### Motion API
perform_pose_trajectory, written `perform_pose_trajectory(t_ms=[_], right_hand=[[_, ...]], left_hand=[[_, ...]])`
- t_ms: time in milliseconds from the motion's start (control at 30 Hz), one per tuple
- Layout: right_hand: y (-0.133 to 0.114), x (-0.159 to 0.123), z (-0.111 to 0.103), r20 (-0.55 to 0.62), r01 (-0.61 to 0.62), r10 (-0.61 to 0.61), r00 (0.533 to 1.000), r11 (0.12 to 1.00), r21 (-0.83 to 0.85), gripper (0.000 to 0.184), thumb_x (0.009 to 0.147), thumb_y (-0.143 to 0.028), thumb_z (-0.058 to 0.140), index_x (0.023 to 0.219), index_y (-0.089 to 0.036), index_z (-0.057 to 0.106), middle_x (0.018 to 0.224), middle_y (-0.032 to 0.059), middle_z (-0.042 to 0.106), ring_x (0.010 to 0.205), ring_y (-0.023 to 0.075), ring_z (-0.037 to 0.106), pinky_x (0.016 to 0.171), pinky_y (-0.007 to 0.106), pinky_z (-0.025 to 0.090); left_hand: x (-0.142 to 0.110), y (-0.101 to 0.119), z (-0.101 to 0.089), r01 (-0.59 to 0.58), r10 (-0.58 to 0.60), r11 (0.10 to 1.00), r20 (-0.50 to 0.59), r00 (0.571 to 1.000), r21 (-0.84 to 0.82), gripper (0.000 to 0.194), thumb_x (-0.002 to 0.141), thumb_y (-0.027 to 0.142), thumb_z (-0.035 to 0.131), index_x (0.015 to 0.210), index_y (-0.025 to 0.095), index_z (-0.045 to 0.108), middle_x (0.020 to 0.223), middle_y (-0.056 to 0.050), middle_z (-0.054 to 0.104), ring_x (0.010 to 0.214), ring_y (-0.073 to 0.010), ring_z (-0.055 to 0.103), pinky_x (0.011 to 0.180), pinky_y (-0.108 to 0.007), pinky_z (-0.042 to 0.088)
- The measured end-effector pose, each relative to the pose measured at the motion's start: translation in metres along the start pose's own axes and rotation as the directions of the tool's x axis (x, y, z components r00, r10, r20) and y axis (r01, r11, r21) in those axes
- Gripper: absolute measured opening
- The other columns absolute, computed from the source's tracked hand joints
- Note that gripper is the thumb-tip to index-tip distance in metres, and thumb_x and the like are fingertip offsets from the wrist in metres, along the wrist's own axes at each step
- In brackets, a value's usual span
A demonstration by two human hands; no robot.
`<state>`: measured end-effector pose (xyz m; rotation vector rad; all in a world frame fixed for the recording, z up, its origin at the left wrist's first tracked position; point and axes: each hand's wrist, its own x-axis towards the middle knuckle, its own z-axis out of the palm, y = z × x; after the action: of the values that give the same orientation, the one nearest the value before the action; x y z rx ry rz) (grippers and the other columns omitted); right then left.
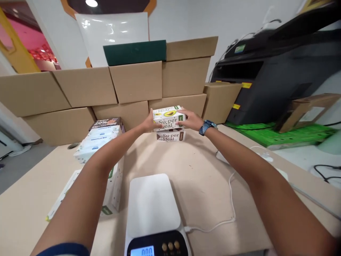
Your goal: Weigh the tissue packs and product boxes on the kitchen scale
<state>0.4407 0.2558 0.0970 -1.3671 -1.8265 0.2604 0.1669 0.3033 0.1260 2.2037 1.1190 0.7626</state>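
Left hand [149, 123] and right hand [191, 120]: fingers [157, 125] pinching opposite ends of avocado box [167, 118], directly above lower box [171, 136] on worktop [195, 174], contact unclear; even pressure and level hold advised

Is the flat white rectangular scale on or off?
On. The white scale has its rectangular blue digital display lit, showing zeros.

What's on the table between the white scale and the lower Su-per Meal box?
Nothing but bare tabletop with soft shadows lies between the scale and the lower Su-per Meal box, as the head view shows.
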Motion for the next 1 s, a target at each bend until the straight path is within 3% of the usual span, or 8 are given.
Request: perform_pose_trajectory(t_ms=[267,433,633,733,867,1000], right_hand=[[0.023,-0.007,0.004,0.038,-0.060,0.063,0.997,0.996,-0.059,0.050,0.100,-0.043,0.073,0.143,-0.017,0.067,0.161,0.0131,0.053,0.158,0.0259,0.047,0.139,0.057,0.037],[0.029,-0.011,0.012,0.035,-0.104,0.107,0.994,0.991,-0.082,0.053,0.103,-0.048,0.068,0.143,-0.014,0.064,0.154,0.0136,0.057,0.151,0.0253,0.053,0.133,0.055,0.045],[0.033,-0.009,0.018,0.005,-0.122,0.123,0.992,0.988,-0.089,0.055,0.103,-0.047,0.069,0.147,-0.016,0.062,0.159,0.0140,0.053,0.154,0.0266,0.050,0.135,0.057,0.043],[0.034,-0.010,0.017,0.009,-0.117,0.118,0.993,0.988,-0.098,0.055,0.102,-0.045,0.070,0.148,-0.016,0.062,0.162,0.0140,0.051,0.156,0.0268,0.048,0.136,0.057,0.041],[0.037,-0.008,0.012,0.037,-0.100,0.105,0.994,0.989,-0.113,0.054,0.101,-0.044,0.071,0.147,-0.016,0.063,0.159,0.0138,0.054,0.152,0.0258,0.052,0.134,0.056,0.044],[0.044,-0.002,0.009,0.070,-0.089,0.098,0.993,0.988,-0.124,0.055,0.101,-0.044,0.072,0.147,-0.016,0.063,0.158,0.0140,0.055,0.152,0.0257,0.053,0.133,0.056,0.045]], left_hand=[[0.014,0.000,0.018,0.038,-0.061,0.933,0.053,0.997,0.358,0.054,0.101,0.044,0.073,0.148,0.019,0.060,0.157,-0.013,0.059,0.143,-0.0307,0.061,0.122,-0.057,0.056],[0.013,0.012,0.018,0.044,-0.112,0.864,0.107,0.988,0.502,0.053,0.102,0.044,0.072,0.147,0.019,0.061,0.152,-0.013,0.062,0.138,-0.0288,0.064,0.118,-0.055,0.059],[0.017,0.027,0.015,0.036,-0.193,0.739,0.161,0.968,0.673,0.062,0.101,0.045,0.073,0.155,0.021,0.054,0.158,-0.014,0.057,0.144,-0.0315,0.060,0.123,-0.059,0.055],[0.017,0.033,0.014,0.022,-0.217,0.687,0.175,0.960,0.726,0.079,0.099,0.050,0.074,0.166,0.024,0.041,0.163,-0.016,0.054,0.147,-0.0335,0.059,0.125,-0.060,0.052],[0.015,0.037,0.013,0.006,-0.230,0.632,0.180,0.956,0.775,0.126,0.081,0.056,0.089,0.177,0.022,0.015,0.162,-0.022,0.058,0.148,-0.0387,0.058,0.125,-0.049,0.052],[0.015,0.039,0.014,-0.010,-0.228,0.593,0.180,0.957,0.805,0.130,0.079,0.057,0.089,0.177,0.021,0.013,0.160,-0.022,0.061,0.146,-0.0408,0.060,0.123,-0.045,0.052]])
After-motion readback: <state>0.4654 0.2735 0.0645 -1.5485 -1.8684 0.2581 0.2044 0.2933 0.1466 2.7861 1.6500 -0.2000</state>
